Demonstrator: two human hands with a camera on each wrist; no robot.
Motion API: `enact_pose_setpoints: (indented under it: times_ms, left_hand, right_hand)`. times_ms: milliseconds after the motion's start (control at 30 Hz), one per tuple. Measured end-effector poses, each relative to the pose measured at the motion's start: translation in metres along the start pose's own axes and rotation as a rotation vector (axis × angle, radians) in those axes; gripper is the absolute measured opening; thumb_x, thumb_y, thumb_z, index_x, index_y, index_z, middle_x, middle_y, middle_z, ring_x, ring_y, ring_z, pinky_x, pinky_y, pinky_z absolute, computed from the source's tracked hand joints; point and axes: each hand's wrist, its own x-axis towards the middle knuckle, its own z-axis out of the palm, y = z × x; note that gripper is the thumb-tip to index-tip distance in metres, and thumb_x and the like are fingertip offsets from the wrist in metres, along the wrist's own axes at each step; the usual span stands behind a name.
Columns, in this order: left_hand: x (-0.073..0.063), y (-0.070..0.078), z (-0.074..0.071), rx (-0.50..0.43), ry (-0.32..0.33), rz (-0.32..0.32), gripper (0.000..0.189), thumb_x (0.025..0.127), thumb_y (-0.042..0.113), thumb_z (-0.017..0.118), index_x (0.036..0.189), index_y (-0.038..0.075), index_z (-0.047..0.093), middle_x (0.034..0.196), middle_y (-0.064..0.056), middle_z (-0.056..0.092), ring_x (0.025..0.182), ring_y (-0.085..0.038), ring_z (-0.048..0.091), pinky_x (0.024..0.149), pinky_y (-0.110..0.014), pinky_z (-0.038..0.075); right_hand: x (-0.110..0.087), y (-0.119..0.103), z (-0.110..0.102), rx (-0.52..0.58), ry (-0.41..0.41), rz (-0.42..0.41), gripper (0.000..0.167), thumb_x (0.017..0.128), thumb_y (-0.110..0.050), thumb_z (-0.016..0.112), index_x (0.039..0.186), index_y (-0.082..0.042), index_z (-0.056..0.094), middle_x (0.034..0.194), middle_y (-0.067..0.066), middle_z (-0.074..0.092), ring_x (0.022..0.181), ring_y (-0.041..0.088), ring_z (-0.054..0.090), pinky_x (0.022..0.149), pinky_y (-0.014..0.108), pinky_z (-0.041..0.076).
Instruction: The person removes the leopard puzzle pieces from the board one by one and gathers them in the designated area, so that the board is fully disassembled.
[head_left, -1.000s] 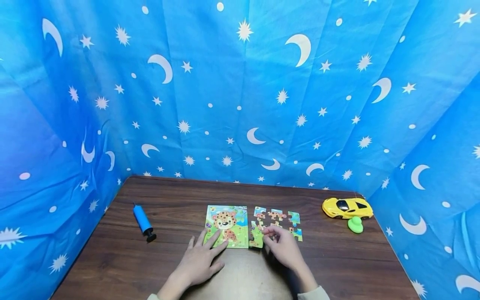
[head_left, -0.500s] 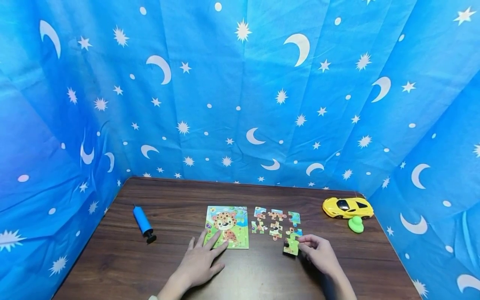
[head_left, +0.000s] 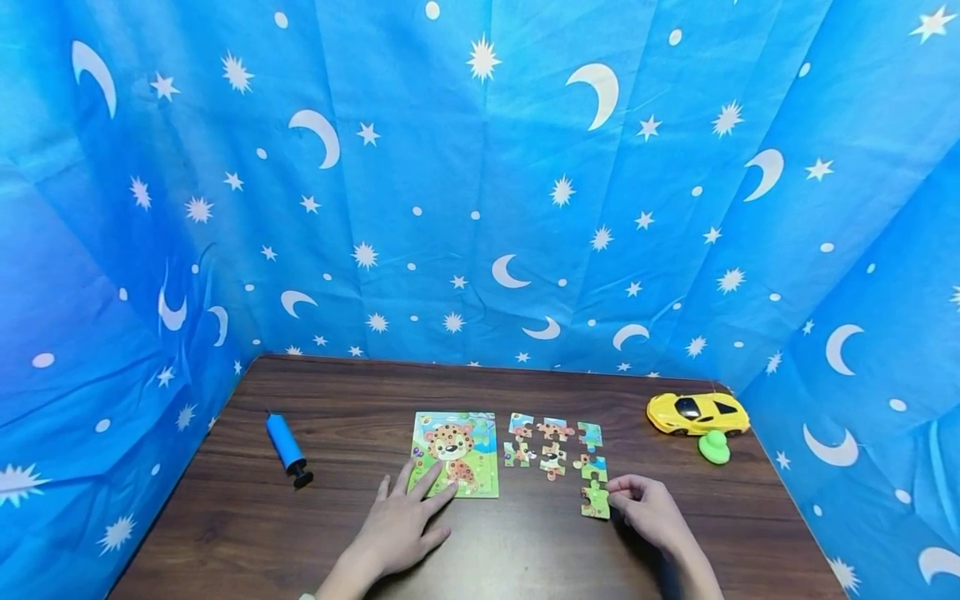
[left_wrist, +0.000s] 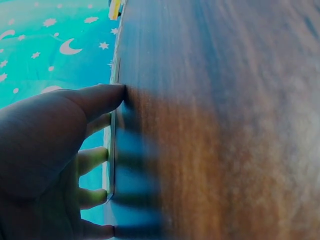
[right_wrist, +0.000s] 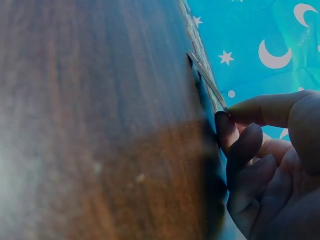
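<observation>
My right hand (head_left: pixel 647 510) pinches a green puzzle piece (head_left: pixel 596 502) by its right edge, just below the right-hand column of loose pieces. In the right wrist view the piece (right_wrist: pixel 207 82) slants, its near edge between thumb and fingers and its far edge low by the table. The left hand (head_left: pixel 397 525) lies with spread, straight fingers on the lower left of a square puzzle board (head_left: pixel 480 425) showing a spotted leopard cub. Right of the board lie several loose puzzle pieces (head_left: pixel 553 429) in rough rows, printed with parts of the same cub.
A blue hand pump (head_left: pixel 285 443) with a black handle lies on the left of the dark wooden table (head_left: pixel 337 392). On the far right are a yellow toy car (head_left: pixel 697 414) and a small green knob-shaped object (head_left: pixel 714 447). Blue star-and-moon cloth (head_left: pixel 420 167) surrounds the table.
My right hand has carried the green piece from beside the board rightward to below the right column, then slightly further right and down. The left hand stays in place.
</observation>
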Motion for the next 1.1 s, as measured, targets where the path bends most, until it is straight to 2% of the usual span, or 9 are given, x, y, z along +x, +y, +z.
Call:
enact_pose_setpoints:
  times_ms: [300, 500, 667, 800, 933, 1100]
  left_hand:
    - [-0.001, -0.002, 0.001, -0.008, -0.001, -0.005, 0.059, 0.102, 0.053, 0.06, 0.157, 0.034, 0.049, 0.17, -0.003, 0.028, 0.154, -0.046, 0.019, 0.106, -0.08, 0.028]
    - [-0.003, -0.006, 0.0, 0.004, 0.006, -0.007, 0.062, 0.1, 0.056, 0.061, 0.157, 0.033, 0.049, 0.169, -0.006, 0.029, 0.153, -0.047, 0.021, 0.107, -0.079, 0.029]
    - [-0.006, -0.012, -0.004, -0.02, -0.007, -0.028, 0.067, 0.098, 0.058, 0.065, 0.157, 0.032, 0.049, 0.17, -0.007, 0.028, 0.152, -0.049, 0.021, 0.109, -0.077, 0.026]
    - [-0.009, -0.02, -0.006, -0.031, -0.021, -0.055, 0.071, 0.095, 0.059, 0.068, 0.158, 0.033, 0.047, 0.169, -0.007, 0.028, 0.151, -0.05, 0.023, 0.111, -0.076, 0.025]
    - [-0.011, -0.026, -0.007, -0.043, -0.017, -0.072, 0.073, 0.093, 0.061, 0.07, 0.157, 0.033, 0.049, 0.168, -0.005, 0.032, 0.15, -0.05, 0.026, 0.107, -0.079, 0.028]
    - [-0.013, -0.028, -0.007, -0.053, -0.033, -0.076, 0.072, 0.093, 0.062, 0.069, 0.156, 0.033, 0.05, 0.168, -0.004, 0.031, 0.15, -0.05, 0.026, 0.107, -0.08, 0.027]
  right_hand:
    - [0.002, -0.003, -0.005, -0.164, 0.019, -0.009, 0.014, 0.096, -0.013, 0.07, 0.103, -0.002, 0.075, 0.077, 0.001, 0.064, 0.065, 0.018, 0.057, 0.059, 0.031, 0.045]
    - [0.006, -0.013, 0.004, -0.177, 0.046, -0.066, 0.015, 0.096, -0.016, 0.072, 0.105, -0.004, 0.075, 0.078, -0.001, 0.065, 0.069, 0.016, 0.057, 0.063, 0.03, 0.044]
    - [0.009, -0.029, 0.025, -0.175, 0.046, -0.131, 0.012, 0.095, -0.015, 0.075, 0.104, -0.007, 0.076, 0.08, -0.002, 0.066, 0.069, 0.015, 0.057, 0.063, 0.029, 0.044]
    - [0.008, -0.042, 0.05, -0.085, -0.017, -0.176, 0.009, 0.095, -0.012, 0.075, 0.103, -0.007, 0.074, 0.076, 0.001, 0.065, 0.061, 0.017, 0.061, 0.058, 0.028, 0.045]
    - [0.008, -0.052, 0.076, -0.026, -0.081, -0.258, 0.01, 0.093, -0.009, 0.077, 0.103, -0.005, 0.074, 0.075, 0.001, 0.065, 0.059, 0.015, 0.061, 0.063, 0.026, 0.047]
    - [0.01, -0.063, 0.104, -0.066, -0.132, -0.344, 0.02, 0.091, -0.015, 0.079, 0.109, -0.006, 0.074, 0.082, -0.005, 0.066, 0.065, 0.009, 0.059, 0.067, 0.026, 0.048]
